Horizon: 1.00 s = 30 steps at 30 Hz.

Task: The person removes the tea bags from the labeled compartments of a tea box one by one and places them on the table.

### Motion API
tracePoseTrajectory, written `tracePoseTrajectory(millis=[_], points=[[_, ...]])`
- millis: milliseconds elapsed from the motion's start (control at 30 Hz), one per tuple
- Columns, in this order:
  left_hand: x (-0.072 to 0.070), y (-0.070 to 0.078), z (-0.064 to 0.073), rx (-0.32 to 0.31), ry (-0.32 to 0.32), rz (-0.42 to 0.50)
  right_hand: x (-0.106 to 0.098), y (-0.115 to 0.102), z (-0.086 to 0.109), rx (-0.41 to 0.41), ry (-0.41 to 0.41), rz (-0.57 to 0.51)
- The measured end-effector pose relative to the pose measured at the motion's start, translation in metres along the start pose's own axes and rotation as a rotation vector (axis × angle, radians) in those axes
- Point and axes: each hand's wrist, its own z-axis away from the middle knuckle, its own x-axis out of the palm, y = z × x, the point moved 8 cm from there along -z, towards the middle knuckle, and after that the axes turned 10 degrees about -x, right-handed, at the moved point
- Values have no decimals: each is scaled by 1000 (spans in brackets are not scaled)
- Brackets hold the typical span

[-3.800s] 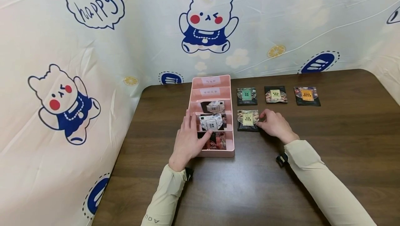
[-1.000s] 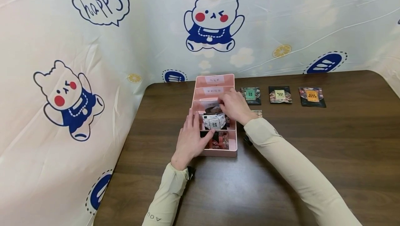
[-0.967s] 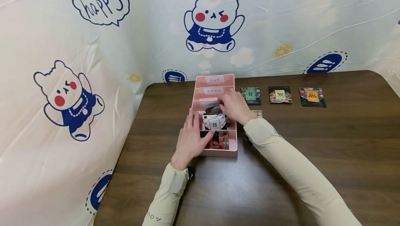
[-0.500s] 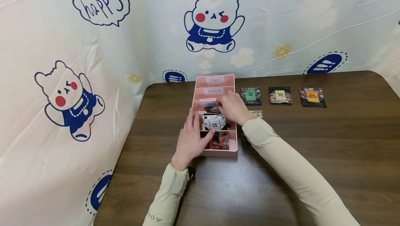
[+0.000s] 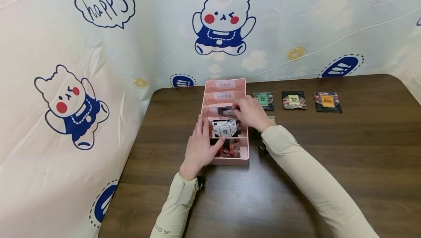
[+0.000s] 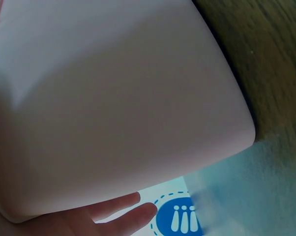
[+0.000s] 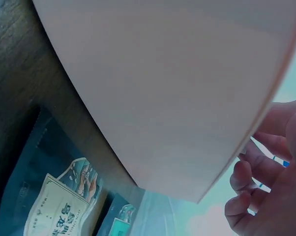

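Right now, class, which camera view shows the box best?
The head view: it shows the box from above, with its packets, though the left hand and right hand cover parts. Each wrist view shows little beyond plain outer wall.

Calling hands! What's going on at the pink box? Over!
Left hand resting on the pink divided box. Right hand pinching a dark sachet at the middle compartment. Right wrist blocking the head view of a pale-labelled sachet beside it.

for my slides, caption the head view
Right hand pinching a packet at a pink divided box, left hand resting against the box, more packets lying on the table.
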Motion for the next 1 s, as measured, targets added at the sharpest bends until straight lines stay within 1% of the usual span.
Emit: tracePoseTrajectory(millis=[133, 300, 600, 1000], points=[[0, 0, 0, -2, -1, 1, -4, 4, 5, 23, 9, -78], [0, -1, 1, -1, 1, -6, -9, 7, 10, 44, 30, -143], [-1, 0, 1, 9, 12, -1, -17, 11, 16, 70, 55, -195], [0, 0, 0, 17, 32, -7, -23, 18, 22, 108, 55, -276]])
